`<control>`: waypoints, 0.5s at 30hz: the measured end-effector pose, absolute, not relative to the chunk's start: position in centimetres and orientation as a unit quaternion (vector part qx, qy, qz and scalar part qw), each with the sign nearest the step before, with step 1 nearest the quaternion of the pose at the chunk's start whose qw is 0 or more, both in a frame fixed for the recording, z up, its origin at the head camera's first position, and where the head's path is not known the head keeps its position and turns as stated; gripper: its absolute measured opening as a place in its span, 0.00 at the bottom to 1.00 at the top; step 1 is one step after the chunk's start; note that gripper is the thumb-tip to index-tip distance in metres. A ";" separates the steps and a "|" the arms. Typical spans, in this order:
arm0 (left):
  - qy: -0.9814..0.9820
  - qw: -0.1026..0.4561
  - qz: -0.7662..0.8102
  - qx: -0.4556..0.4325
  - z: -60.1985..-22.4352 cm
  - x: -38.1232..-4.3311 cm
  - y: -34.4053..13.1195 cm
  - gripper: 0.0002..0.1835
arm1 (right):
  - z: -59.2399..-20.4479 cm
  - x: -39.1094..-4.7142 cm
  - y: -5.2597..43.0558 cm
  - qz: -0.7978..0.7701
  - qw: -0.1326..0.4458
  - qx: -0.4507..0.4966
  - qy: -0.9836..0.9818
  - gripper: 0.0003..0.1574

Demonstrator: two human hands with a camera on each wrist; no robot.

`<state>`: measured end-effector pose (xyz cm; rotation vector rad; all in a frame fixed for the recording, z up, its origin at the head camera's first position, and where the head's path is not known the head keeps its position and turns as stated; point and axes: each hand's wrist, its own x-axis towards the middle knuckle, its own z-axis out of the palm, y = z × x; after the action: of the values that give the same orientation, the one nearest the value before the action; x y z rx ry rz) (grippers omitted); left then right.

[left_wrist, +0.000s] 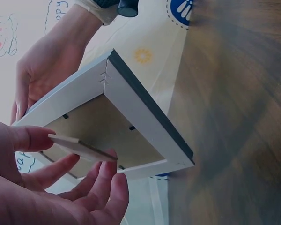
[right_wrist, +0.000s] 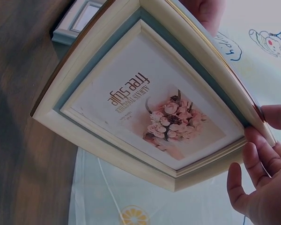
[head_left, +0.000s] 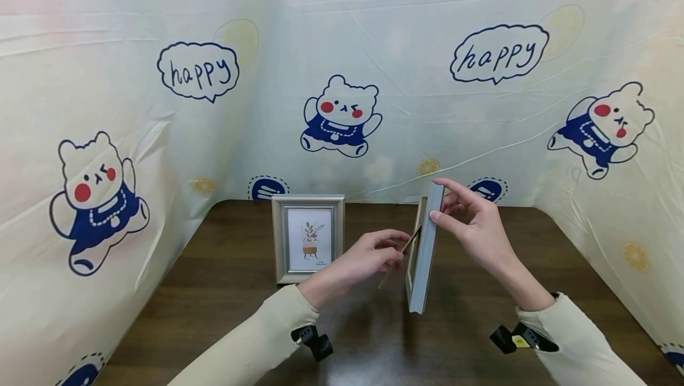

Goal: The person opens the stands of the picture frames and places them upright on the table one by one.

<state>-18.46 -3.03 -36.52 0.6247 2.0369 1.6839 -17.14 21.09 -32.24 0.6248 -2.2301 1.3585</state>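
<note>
A picture frame (head_left: 430, 243) is held upright over the table, edge-on in the head view. At its upper edge, my right hand (head_left: 475, 225) grips it between thumb and fingers. On the back, my left hand (head_left: 374, 252) pinches the flat support leg (left_wrist: 84, 147), which angles out from the brown backing board (left_wrist: 107, 126). Small dark tabs sit round that board. The right wrist view catches the front: a cream and blue-grey border (right_wrist: 117, 161) round a picture of pink flowers (right_wrist: 178, 117) with "free style" lettering.
A second picture frame (head_left: 280, 243), with a potted-plant print (head_left: 310, 240), stands to the left behind my left hand. Everything is over a dark wooden table (head_left: 214, 315). A pale cloth backdrop (head_left: 406, 35) with bear drawings rises behind and at both sides.
</note>
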 end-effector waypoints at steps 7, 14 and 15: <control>0.732 0.210 0.608 0.225 -36.6 -18.9 -3.3 0.19 | -32.2 -17.1 21.0 0.488 0.226 0.231 -0.811 0.34; 0.732 0.211 0.603 0.238 -36.6 -19.1 -3.6 0.19 | -32.3 -17.0 21.0 0.483 0.224 0.234 -0.813 0.34; 0.731 0.211 0.603 0.240 -36.6 -19.2 -3.6 0.19 | -32.4 -17.0 21.0 0.483 0.225 0.235 -0.813 0.34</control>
<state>-19.19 -3.60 -36.62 0.6673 2.0315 1.6756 -17.03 21.03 -32.35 0.6469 -2.2428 1.3324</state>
